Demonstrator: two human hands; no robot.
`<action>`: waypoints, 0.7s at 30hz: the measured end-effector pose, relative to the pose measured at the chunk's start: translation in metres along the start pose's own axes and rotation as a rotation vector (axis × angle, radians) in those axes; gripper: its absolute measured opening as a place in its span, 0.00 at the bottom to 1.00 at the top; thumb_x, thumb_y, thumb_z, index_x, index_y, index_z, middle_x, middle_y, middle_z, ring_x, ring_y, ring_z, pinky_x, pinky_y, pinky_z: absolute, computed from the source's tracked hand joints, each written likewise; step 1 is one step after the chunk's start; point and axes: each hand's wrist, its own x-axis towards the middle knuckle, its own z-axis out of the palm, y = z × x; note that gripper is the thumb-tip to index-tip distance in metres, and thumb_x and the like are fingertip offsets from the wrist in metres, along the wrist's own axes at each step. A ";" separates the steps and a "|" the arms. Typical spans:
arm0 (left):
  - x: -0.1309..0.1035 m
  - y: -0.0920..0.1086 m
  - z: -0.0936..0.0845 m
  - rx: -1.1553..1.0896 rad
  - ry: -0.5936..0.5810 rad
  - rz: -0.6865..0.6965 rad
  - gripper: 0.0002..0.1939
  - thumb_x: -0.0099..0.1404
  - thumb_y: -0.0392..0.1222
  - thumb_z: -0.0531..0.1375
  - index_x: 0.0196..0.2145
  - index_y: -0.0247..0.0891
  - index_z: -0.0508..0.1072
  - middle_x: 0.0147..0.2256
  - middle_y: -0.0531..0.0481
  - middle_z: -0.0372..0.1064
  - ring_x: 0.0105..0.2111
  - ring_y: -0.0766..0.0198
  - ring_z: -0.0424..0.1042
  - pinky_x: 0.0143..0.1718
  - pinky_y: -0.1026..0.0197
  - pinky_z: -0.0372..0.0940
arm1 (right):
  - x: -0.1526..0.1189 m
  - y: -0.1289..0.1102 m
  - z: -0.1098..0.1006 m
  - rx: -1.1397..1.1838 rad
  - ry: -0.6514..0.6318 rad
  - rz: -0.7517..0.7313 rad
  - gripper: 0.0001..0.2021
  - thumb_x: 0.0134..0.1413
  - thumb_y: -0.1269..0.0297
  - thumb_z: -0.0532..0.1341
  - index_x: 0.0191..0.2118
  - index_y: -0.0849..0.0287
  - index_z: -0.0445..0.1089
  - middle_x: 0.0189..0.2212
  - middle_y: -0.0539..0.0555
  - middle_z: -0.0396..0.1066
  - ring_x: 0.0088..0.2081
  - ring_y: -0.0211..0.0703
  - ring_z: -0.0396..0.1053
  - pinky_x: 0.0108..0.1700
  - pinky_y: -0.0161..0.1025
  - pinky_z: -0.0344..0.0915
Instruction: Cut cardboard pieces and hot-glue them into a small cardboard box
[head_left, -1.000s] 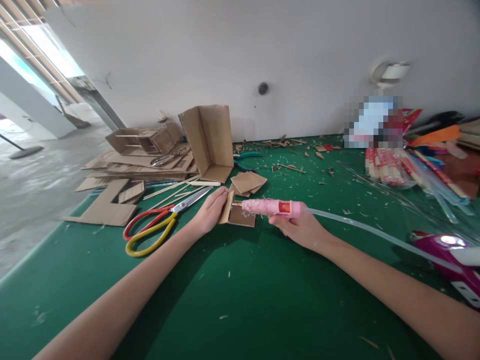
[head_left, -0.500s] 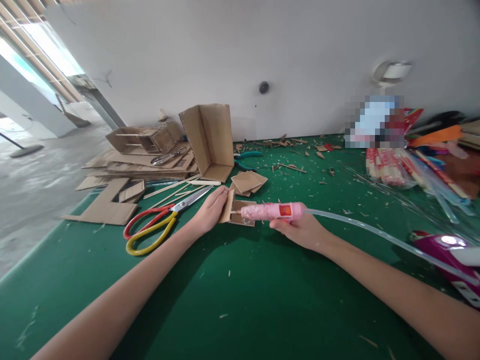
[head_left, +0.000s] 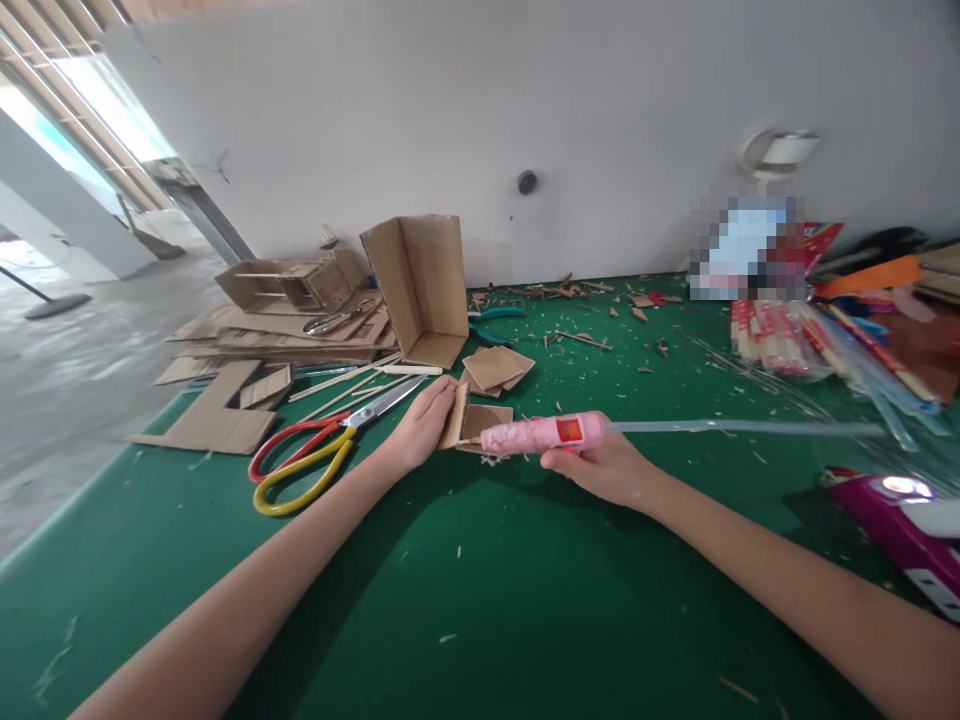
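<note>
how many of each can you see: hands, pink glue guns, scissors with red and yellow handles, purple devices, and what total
Hands: 2, left hand and right hand
Pink glue gun: 1
Red-and-yellow-handled scissors: 1
Purple device: 1
Total: 5

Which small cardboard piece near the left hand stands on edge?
The upright piece held by the left hand, at the tip of the pink glue gun. The adjoining panel and the overlapping squares behind lie flat.

Scissors (head_left: 365, 414) (one loop red, the other yellow) lie well apart from a purple device (head_left: 877, 520).
</note>
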 end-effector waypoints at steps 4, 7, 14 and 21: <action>0.001 -0.001 0.000 0.005 0.003 0.007 0.12 0.67 0.44 0.45 0.29 0.39 0.61 0.28 0.52 0.58 0.30 0.64 0.60 0.33 0.62 0.58 | -0.001 0.004 0.001 -0.004 0.098 0.016 0.18 0.56 0.50 0.58 0.25 0.60 0.69 0.15 0.46 0.58 0.20 0.34 0.54 0.22 0.33 0.52; 0.002 -0.005 0.000 -0.026 0.006 0.005 0.12 0.68 0.44 0.45 0.29 0.39 0.61 0.27 0.53 0.58 0.29 0.64 0.59 0.32 0.62 0.58 | 0.000 0.003 0.001 -0.018 0.094 -0.004 0.19 0.56 0.50 0.58 0.23 0.60 0.67 0.15 0.46 0.57 0.20 0.33 0.54 0.22 0.33 0.52; 0.003 -0.004 0.000 -0.038 0.018 -0.002 0.12 0.68 0.43 0.45 0.28 0.39 0.60 0.27 0.53 0.57 0.29 0.64 0.59 0.33 0.62 0.57 | -0.002 0.004 0.001 0.017 0.107 0.018 0.19 0.55 0.49 0.57 0.24 0.60 0.67 0.16 0.47 0.59 0.20 0.34 0.55 0.22 0.33 0.53; 0.001 0.000 0.001 0.028 0.003 0.017 0.12 0.67 0.44 0.44 0.29 0.39 0.60 0.29 0.52 0.59 0.32 0.62 0.60 0.35 0.61 0.57 | -0.001 0.002 0.000 -0.026 0.070 -0.003 0.18 0.56 0.50 0.57 0.26 0.60 0.70 0.18 0.48 0.60 0.21 0.34 0.54 0.23 0.34 0.52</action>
